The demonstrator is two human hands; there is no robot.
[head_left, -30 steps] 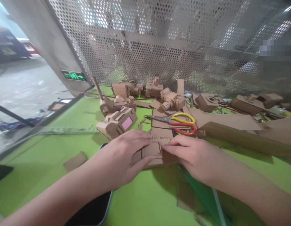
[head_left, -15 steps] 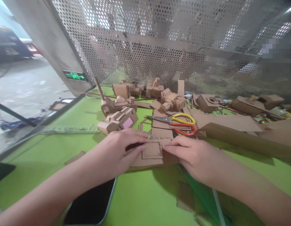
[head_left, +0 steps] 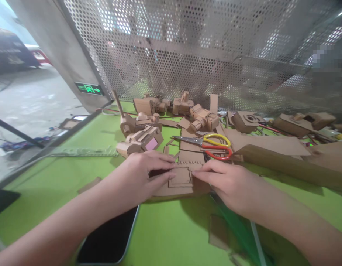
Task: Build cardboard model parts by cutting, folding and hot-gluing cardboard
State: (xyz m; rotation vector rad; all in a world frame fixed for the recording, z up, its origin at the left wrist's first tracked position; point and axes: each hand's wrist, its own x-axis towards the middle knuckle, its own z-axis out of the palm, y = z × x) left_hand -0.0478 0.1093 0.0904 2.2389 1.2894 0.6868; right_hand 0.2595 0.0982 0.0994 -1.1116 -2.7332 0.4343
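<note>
A piece of cardboard (head_left: 176, 190) with printed figures and a drawn double-lined rectangle lies in front of me, low over the green table. My left hand (head_left: 151, 171) grips its left side, thumb on top and the other fingers bent along the far edge. At the rectangle's right edge, the fingertips of my right hand (head_left: 222, 181) are pinched together on the cardboard. Just beyond it rest scissors (head_left: 202, 141) with one yellow and one red handle, blades pointing left. A cardboard camera model (head_left: 141, 140) with a pink patch stands past my left hand.
More cardboard models (head_left: 151, 104) line the back below a perforated metal screen (head_left: 171, 48). A long folded cardboard sheet (head_left: 270, 144) lies at right. Near me are a phone (head_left: 107, 240), a small cardboard scrap (head_left: 217, 231) and a green sheet (head_left: 239, 229). A clear ruler (head_left: 85, 151) lies left.
The view has shifted very slightly. Both hands keep nearly the same place on the cardboard, with the left thumb a little further over the drawn rectangle.
</note>
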